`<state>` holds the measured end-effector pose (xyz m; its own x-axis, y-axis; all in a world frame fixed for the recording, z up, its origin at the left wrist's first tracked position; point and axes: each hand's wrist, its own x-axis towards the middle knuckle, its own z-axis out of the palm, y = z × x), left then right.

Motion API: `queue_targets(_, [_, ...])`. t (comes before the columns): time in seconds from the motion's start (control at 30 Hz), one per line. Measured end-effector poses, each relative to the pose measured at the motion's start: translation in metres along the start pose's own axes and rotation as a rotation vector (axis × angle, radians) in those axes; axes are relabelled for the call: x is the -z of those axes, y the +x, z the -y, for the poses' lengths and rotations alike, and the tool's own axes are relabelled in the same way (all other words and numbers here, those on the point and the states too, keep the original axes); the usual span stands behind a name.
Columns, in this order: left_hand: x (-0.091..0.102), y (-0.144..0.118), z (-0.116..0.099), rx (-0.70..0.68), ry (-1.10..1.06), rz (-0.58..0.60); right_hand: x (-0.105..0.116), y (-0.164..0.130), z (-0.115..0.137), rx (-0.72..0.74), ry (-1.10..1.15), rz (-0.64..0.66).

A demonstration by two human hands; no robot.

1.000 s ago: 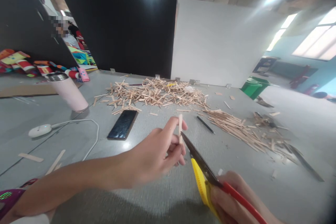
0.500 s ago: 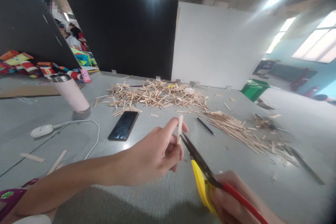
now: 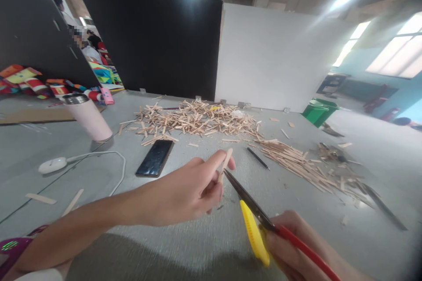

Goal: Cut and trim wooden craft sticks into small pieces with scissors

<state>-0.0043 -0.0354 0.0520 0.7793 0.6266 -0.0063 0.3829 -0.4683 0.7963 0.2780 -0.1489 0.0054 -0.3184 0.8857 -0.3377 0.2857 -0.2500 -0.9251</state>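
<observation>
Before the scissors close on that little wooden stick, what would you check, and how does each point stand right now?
1. Stick held firmly: ok. The left hand pinches the wooden stick between its fingers.
2. Scissors gripped: ok. The right hand holds the scissors by the yellow and red handles.
3. Blades at the stick: ok. The tips meet its lower end.
4. Fingers out of the blades' path: cannot tell. They curl very close to the tips.
5. Table bare below the cut: ok. The phone and the pile of sticks lie farther off.
</observation>
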Motion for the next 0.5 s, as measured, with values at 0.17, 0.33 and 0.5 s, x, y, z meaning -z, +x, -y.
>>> queue_targets(0.17, [0.0, 0.001, -0.001, -0.006, -0.003, 0.01, -0.003, 0.001, 0.005, 0.029, -0.028, -0.02])
queue_targets(0.33, [0.001, 0.0, 0.0, -0.008, 0.003, 0.02, -0.005, -0.001, 0.004, 0.007, -0.014, -0.057])
queue_targets(0.5, [0.003, 0.004, 0.006, -0.038, 0.108, -0.021, -0.004, 0.007, -0.018, -0.098, 0.22, 0.073])
